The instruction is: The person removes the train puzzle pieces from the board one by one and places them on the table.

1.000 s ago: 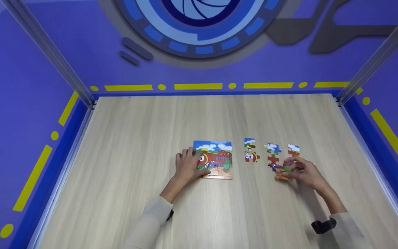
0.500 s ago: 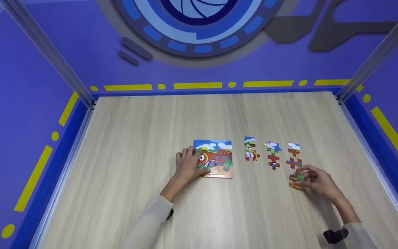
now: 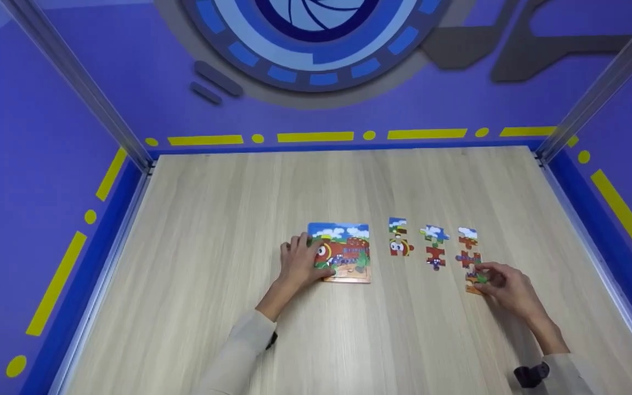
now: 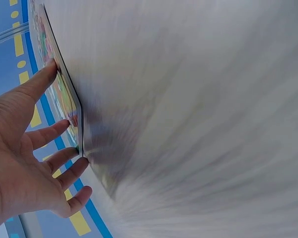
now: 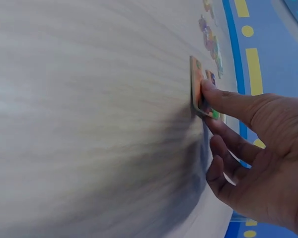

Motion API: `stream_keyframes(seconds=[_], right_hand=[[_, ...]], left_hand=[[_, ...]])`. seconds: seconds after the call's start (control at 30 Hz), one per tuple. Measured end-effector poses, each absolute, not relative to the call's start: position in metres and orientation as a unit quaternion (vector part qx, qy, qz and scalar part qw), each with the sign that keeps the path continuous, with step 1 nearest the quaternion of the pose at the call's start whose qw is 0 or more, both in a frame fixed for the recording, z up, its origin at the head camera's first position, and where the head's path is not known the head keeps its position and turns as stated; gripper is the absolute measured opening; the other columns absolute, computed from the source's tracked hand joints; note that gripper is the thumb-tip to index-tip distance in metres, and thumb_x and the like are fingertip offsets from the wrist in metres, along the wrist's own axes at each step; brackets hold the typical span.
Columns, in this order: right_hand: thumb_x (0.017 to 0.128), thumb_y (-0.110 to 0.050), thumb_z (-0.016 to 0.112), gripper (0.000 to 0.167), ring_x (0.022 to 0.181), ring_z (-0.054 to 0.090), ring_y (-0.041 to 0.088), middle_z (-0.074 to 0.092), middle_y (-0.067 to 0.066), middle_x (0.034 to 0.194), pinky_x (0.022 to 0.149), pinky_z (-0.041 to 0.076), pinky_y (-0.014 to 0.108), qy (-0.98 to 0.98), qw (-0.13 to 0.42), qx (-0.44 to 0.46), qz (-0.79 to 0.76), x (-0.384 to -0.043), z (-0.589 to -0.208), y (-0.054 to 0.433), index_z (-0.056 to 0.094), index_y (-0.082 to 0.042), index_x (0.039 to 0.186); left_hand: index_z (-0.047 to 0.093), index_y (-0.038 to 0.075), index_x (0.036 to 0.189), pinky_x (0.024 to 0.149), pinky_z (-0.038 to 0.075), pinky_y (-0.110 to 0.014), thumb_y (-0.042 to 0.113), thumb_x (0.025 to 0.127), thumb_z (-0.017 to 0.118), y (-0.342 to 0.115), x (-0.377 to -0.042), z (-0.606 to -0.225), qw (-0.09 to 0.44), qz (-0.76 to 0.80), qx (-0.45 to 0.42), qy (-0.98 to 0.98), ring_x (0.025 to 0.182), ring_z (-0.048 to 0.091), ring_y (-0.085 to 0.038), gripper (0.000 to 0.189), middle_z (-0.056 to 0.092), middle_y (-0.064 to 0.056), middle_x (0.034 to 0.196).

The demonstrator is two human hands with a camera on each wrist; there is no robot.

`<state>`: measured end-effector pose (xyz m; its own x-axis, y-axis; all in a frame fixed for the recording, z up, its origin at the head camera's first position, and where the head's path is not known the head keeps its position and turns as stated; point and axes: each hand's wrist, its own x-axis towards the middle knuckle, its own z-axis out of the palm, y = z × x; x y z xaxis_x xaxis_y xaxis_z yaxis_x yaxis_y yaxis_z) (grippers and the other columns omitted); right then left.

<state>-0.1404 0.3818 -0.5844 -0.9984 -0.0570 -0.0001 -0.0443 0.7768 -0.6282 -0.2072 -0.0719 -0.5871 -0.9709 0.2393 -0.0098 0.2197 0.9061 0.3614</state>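
Observation:
My left hand (image 3: 297, 264) rests on the left side of a square picture puzzle board (image 3: 355, 258), which shows a red train under a blue sky. In the left wrist view its thumb and index finger touch the board's face (image 4: 64, 99), while other fingers lie at the edge. My right hand (image 3: 513, 288) pinches a puzzle piece (image 3: 474, 287) with orange and green on it between thumb and index finger. That piece (image 5: 194, 82) sits at the lower end of the right column of pieces (image 3: 468, 247), close to the piece above, and the fingers partly cover it.
Between the board and my right hand lie two more columns of joined pieces: one with a face (image 3: 398, 247), one with clouds and red parts (image 3: 434, 255). The pale wooden table (image 3: 212, 219) is bordered by blue-purple walls (image 3: 316, 118) at the back and sides.
My right hand has carried the puzzle piece from the middle column rightward to the lower end of the right column, then nudged it closer. My left hand stays on the board.

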Motion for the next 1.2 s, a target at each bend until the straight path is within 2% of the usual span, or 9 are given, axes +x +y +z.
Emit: stream_keyframes(seconds=[0.13,0.5,0.67,0.9,1.03,1.2], right_hand=[[0.085,-0.002,0.079,0.033,0.078,0.051,0.006,0.066,0.012,0.097,0.066,0.043,0.022,0.947,-0.006,-0.034,-0.321,-0.139,-0.585,0.383,0.072,0.0,0.117],[0.087,-0.001,0.076,0.033,0.082,0.049,0.015,0.065,0.014,0.102,0.067,0.04,0.023,0.947,0.023,-0.035,-0.318,-0.146,-0.583,0.382,0.073,0.0,0.12],[0.088,0.0,0.074,0.033,0.082,0.048,0.012,0.065,0.014,0.103,0.067,0.04,0.022,0.946,0.027,-0.04,-0.32,-0.146,-0.582,0.384,0.073,0.0,0.121],[0.094,-0.009,0.072,0.027,0.082,0.051,0.0,0.068,0.012,0.104,0.071,0.042,0.019,0.94,-0.013,-0.011,-0.341,-0.145,-0.579,0.384,0.073,-0.004,0.121],[0.097,-0.016,0.071,0.027,0.084,0.054,-0.003,0.068,0.011,0.105,0.074,0.044,0.018,0.934,-0.002,-0.004,-0.357,-0.147,-0.576,0.38,0.073,-0.004,0.121],[0.098,-0.014,0.069,0.025,0.085,0.059,0.0,0.07,0.014,0.109,0.072,0.048,0.017,0.923,0.016,-0.033,-0.383,-0.151,-0.575,0.367,0.073,-0.004,0.12]], left_hand=[[0.059,0.017,0.142,0.105,0.036,-0.057,0.054,0.08,0.083,-0.07,-0.208,-0.587,0.026,0.183,0.117,0.976,0.125,0.048,-0.034,0.076,0.052,-0.015,0.136],[0.059,0.017,0.142,0.105,0.036,-0.057,0.053,0.08,0.083,-0.069,-0.208,-0.585,0.018,0.177,0.123,0.976,0.124,0.048,-0.034,0.076,0.052,-0.015,0.136],[0.059,0.017,0.143,0.105,0.035,-0.057,0.053,0.08,0.083,-0.068,-0.209,-0.585,0.021,0.184,0.127,0.974,0.124,0.047,-0.034,0.076,0.051,-0.015,0.136],[0.06,0.017,0.141,0.104,0.036,-0.058,0.056,0.078,0.083,-0.069,-0.209,-0.584,0.023,0.171,0.123,0.977,0.123,0.048,-0.034,0.077,0.051,-0.015,0.135],[0.061,0.016,0.14,0.104,0.035,-0.059,0.054,0.078,0.084,-0.071,-0.208,-0.584,0.03,0.177,0.116,0.977,0.122,0.048,-0.034,0.076,0.051,-0.015,0.135],[0.06,0.014,0.141,0.105,0.033,-0.06,0.049,0.079,0.084,-0.071,-0.208,-0.581,0.041,0.2,0.115,0.972,0.123,0.046,-0.036,0.075,0.05,-0.018,0.136]])
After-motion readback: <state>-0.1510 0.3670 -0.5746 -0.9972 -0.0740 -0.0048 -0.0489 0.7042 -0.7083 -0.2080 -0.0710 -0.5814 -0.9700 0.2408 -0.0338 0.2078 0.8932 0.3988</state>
